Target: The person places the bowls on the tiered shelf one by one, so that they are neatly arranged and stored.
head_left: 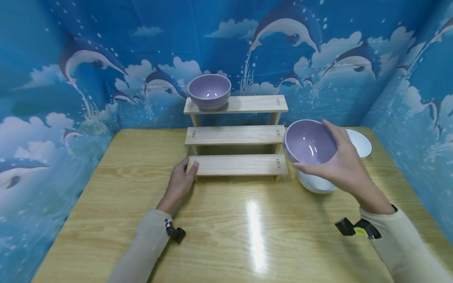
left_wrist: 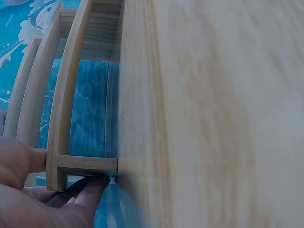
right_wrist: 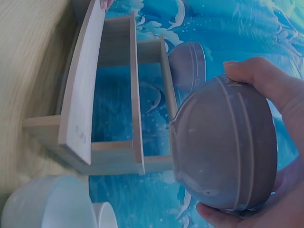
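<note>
A three-step wooden rack [head_left: 237, 165] stands on the table. My left hand [head_left: 179, 181] grips the left end of its lowest step, thumb on top and fingers beneath, as the left wrist view also shows. In my right hand [head_left: 348, 165] a purple bowl [head_left: 309, 143] is held by the rim, tilted, to the right of the rack; the right wrist view shows its outer side [right_wrist: 223, 142]. A matching purple bowl [head_left: 209, 92] sits on the left of the top step. Below the held bowl, a white bowl [head_left: 316, 184] is partly hidden.
Another white bowl [head_left: 360, 143] stands farther back on the right, partly behind my right hand. The wooden table [head_left: 219, 232] meets a blue dolphin-printed cloth [head_left: 159, 35] at the back and sides.
</note>
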{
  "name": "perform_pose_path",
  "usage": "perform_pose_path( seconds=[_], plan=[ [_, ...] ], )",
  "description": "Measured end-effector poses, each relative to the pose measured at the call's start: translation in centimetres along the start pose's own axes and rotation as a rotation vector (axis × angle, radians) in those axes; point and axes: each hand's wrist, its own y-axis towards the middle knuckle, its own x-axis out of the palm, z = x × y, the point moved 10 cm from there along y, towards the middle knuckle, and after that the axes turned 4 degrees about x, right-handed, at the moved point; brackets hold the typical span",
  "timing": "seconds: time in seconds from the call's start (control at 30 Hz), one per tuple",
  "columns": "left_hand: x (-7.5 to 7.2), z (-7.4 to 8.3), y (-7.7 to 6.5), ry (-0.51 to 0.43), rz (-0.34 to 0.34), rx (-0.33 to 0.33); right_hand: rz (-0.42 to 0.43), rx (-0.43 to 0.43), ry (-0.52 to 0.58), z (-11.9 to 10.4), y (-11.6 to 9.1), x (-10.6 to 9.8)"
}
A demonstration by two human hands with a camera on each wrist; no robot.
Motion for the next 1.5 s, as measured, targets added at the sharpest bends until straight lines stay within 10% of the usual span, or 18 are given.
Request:
perform_pose_path(
  seconds=[1.5],
  plan=[
    [0.0, 0.3, 0.1, -0.002, -0.002, 0.028, -0.052, -0.124, 0.022, -8.8, 8.4, 2.9]
  ],
)
